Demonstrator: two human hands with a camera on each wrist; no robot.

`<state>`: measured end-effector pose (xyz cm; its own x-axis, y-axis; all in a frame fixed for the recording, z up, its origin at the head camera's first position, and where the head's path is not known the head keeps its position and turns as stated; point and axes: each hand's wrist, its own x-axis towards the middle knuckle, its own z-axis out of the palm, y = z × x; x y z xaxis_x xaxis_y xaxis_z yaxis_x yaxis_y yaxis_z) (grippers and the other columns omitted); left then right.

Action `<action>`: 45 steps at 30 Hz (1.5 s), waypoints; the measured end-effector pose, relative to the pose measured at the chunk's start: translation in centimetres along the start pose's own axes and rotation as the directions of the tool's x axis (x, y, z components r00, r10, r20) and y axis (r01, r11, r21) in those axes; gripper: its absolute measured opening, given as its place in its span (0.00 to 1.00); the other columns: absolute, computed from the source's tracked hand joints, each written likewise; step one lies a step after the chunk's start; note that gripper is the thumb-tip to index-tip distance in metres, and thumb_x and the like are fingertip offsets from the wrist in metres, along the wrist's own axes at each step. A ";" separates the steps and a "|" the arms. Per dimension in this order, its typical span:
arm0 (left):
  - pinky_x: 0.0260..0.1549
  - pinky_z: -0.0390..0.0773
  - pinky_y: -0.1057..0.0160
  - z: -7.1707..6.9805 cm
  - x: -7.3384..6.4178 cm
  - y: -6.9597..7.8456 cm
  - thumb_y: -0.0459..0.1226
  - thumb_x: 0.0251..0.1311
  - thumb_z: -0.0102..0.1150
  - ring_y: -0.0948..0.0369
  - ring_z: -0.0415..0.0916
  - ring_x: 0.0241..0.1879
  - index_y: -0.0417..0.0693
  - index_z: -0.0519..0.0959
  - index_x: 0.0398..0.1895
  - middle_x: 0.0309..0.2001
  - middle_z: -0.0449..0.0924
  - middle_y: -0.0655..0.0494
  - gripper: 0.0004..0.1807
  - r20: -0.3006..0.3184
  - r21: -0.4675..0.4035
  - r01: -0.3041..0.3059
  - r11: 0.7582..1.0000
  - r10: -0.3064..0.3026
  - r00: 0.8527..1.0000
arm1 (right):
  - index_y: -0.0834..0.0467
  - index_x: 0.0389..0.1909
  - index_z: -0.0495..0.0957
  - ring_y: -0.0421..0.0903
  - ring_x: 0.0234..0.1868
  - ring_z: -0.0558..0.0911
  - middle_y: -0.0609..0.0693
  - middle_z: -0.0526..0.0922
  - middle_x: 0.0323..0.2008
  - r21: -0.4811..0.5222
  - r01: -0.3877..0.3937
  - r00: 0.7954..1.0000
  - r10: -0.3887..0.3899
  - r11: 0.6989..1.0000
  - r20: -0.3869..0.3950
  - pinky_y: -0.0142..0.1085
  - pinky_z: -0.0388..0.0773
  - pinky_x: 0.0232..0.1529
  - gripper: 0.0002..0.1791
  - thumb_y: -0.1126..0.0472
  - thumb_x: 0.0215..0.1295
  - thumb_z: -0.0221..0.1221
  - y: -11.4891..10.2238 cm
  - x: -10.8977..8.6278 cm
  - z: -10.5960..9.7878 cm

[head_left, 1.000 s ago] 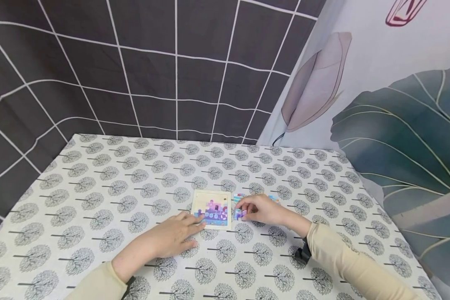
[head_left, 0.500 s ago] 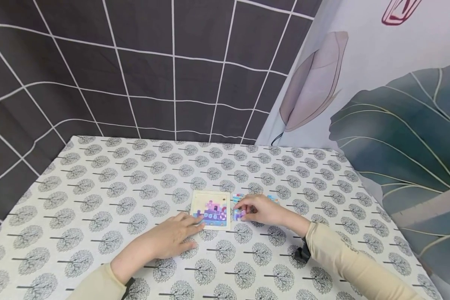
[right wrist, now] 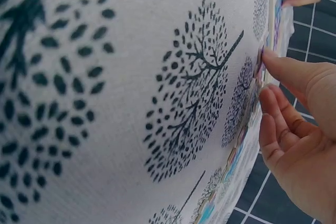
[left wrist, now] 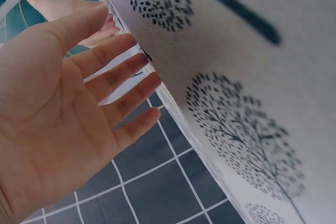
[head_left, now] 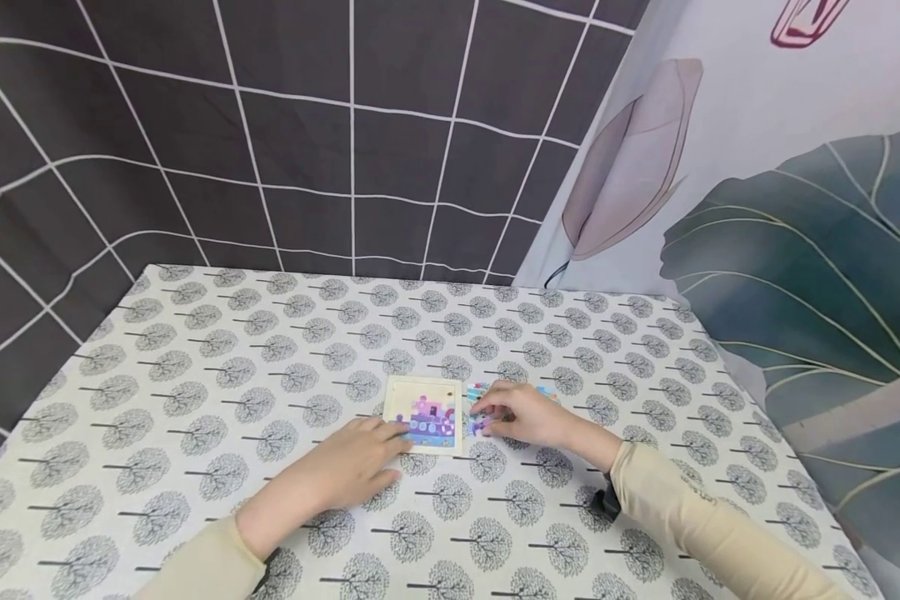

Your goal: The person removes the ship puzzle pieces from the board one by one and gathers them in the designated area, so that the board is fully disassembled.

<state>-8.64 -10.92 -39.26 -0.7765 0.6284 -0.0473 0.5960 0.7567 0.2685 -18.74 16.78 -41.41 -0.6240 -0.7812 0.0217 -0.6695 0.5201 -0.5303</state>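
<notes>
Head view: We observe the left-hand grip (head_left: 352, 462) released, its fingers extended over the near left corner of a square, cream-coloured puzzle tray (head_left: 427, 388). The tray lies ahead and to the right of this grip, on the tabletop (head_left: 270, 367), which is covered with white cloth printed with dark trees. Inside it, beyond the left fingertips, we find joined pink, purple and blue jigsaw pieces (head_left: 431, 423); bare cream base shows above them. The right-hand grip (head_left: 525, 414) is just right of the tray, fingers bent, pinching a small purple jigsaw piece (head_left: 480, 425) between thumb and fingers. Loose blue, white and red jigsaw pieces (head_left: 477, 391) lie just beyond and partly under the right-hand grip. A black wristband (head_left: 606, 500) sits behind it at the cuff of a beige sleeve (head_left: 690, 517).

Left wrist view: We see the left palm, with the fingers separated and holding nothing. The right-hand grip appears beyond the left thumb; the tray is hidden here.

Right wrist view: We note the right thumb against the purple piece, with the fingers curled beneath. The tray, nearly edge-on, stands beyond the thumb, with the left fingers at its far side.
</notes>
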 end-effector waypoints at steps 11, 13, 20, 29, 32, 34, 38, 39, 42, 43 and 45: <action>0.62 0.66 0.49 -0.1 2.2 0.5 0.45 0.62 0.53 0.51 0.67 0.61 0.45 0.73 0.58 0.63 0.69 0.51 0.23 0.024 0.007 -0.047 0.999 0.047 0.999 | 0.59 0.43 0.81 0.36 0.31 0.75 0.48 0.82 0.34 0.077 0.096 0.995 -0.093 0.992 -0.041 0.27 0.77 0.30 0.14 0.63 0.54 0.65 0.2 1.4 -0.7; 0.62 0.66 0.49 0.0 2.3 0.6 0.45 0.63 0.52 0.51 0.65 0.62 0.46 0.71 0.61 0.64 0.67 0.52 0.25 0.038 0.016 -0.045 0.999 0.044 0.998 | 0.58 0.44 0.81 0.36 0.32 0.76 0.47 0.82 0.34 0.074 0.094 0.995 -0.092 0.993 -0.030 0.28 0.77 0.30 0.14 0.62 0.55 0.65 0.1 1.6 -0.8; 0.63 0.65 0.50 0.3 2.4 0.5 0.47 0.63 0.51 0.52 0.62 0.64 0.48 0.67 0.65 0.67 0.63 0.53 0.27 0.063 0.026 -0.047 0.999 0.045 0.997 | 0.56 0.45 0.80 0.35 0.35 0.77 0.45 0.82 0.35 0.021 0.109 0.994 -0.109 0.994 0.011 0.28 0.78 0.37 0.14 0.60 0.57 0.63 -0.3 3.0 -0.4; 0.59 0.70 0.54 0.1 2.1 0.7 0.50 0.61 0.53 0.56 0.64 0.58 0.50 0.63 0.68 0.69 0.60 0.55 0.32 0.112 0.026 -0.028 0.999 0.025 0.993 | 0.58 0.47 0.79 0.39 0.38 0.78 0.46 0.82 0.38 -0.007 0.078 0.996 -0.077 0.997 0.050 0.28 0.78 0.42 0.16 0.60 0.57 0.63 -1.6 5.0 0.2; 0.57 0.71 0.55 0.1 2.1 0.8 0.48 0.61 0.54 0.58 0.64 0.55 0.50 0.63 0.68 0.69 0.59 0.55 0.32 0.113 0.011 -0.022 1.000 0.020 0.993 | 0.58 0.49 0.78 0.40 0.41 0.78 0.47 0.81 0.39 0.014 0.063 0.995 -0.064 0.998 0.072 0.26 0.77 0.44 0.18 0.62 0.57 0.63 -1.7 5.5 0.4; 0.58 0.71 0.55 0.2 2.0 0.8 0.47 0.61 0.54 0.57 0.64 0.56 0.50 0.62 0.68 0.70 0.58 0.56 0.32 0.110 0.015 -0.022 1.000 0.020 0.994 | 0.57 0.50 0.78 0.40 0.41 0.78 0.47 0.81 0.40 0.026 0.042 0.995 -0.045 0.999 0.090 0.25 0.77 0.44 0.19 0.62 0.56 0.63 -1.8 5.8 0.5; 0.60 0.68 0.53 0.4 1.9 0.8 0.48 0.62 0.52 0.56 0.62 0.60 0.51 0.61 0.69 0.70 0.57 0.57 0.32 0.108 0.036 -0.018 0.999 0.014 0.994 | 0.58 0.51 0.77 0.41 0.43 0.77 0.47 0.80 0.42 0.028 0.021 0.993 -0.024 0.999 0.119 0.26 0.77 0.45 0.20 0.62 0.56 0.64 -2.2 6.4 0.7; 0.61 0.68 0.53 0.4 1.9 0.8 0.48 0.63 0.50 0.56 0.62 0.61 0.51 0.61 0.69 0.70 0.57 0.57 0.31 0.104 0.039 -0.018 0.999 0.013 0.994 | 0.57 0.51 0.77 0.41 0.43 0.77 0.47 0.80 0.42 0.023 0.016 0.992 -0.019 1.000 0.126 0.26 0.77 0.45 0.20 0.62 0.56 0.64 -2.4 6.5 0.7; 0.61 0.68 0.53 0.4 1.9 0.9 0.47 0.66 0.46 0.56 0.62 0.60 0.50 0.62 0.68 0.70 0.58 0.56 0.28 0.089 0.039 -0.017 0.999 0.013 0.996 | 0.58 0.51 0.77 0.42 0.44 0.77 0.48 0.80 0.44 0.014 0.005 0.990 -0.007 1.000 0.140 0.27 0.76 0.47 0.20 0.62 0.55 0.64 -2.6 6.8 0.8; 0.61 0.68 0.54 0.4 1.9 0.9 0.46 0.67 0.45 0.56 0.63 0.60 0.50 0.63 0.68 0.69 0.59 0.56 0.27 0.084 0.038 -0.017 0.999 0.014 0.996 | 0.58 0.51 0.77 0.41 0.45 0.77 0.47 0.80 0.44 0.009 0.004 0.990 -0.005 1.000 0.143 0.27 0.76 0.47 0.20 0.62 0.55 0.64 -2.7 7.0 0.8; 0.60 0.69 0.54 0.4 1.9 1.0 0.45 0.68 0.44 0.57 0.63 0.59 0.49 0.64 0.67 0.69 0.60 0.56 0.25 0.072 0.040 -0.018 0.999 0.015 0.997 | 0.57 0.51 0.77 0.41 0.45 0.77 0.47 0.81 0.45 0.004 0.006 0.989 -0.006 1.000 0.146 0.26 0.75 0.48 0.21 0.61 0.55 0.65 -2.6 7.2 0.9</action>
<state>-9.47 -8.91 -39.50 -0.7505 0.6513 -0.1124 0.6178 0.7517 0.2309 -21.11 9.51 -40.60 -0.5541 -0.8266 -0.0989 -0.6716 0.5140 -0.5337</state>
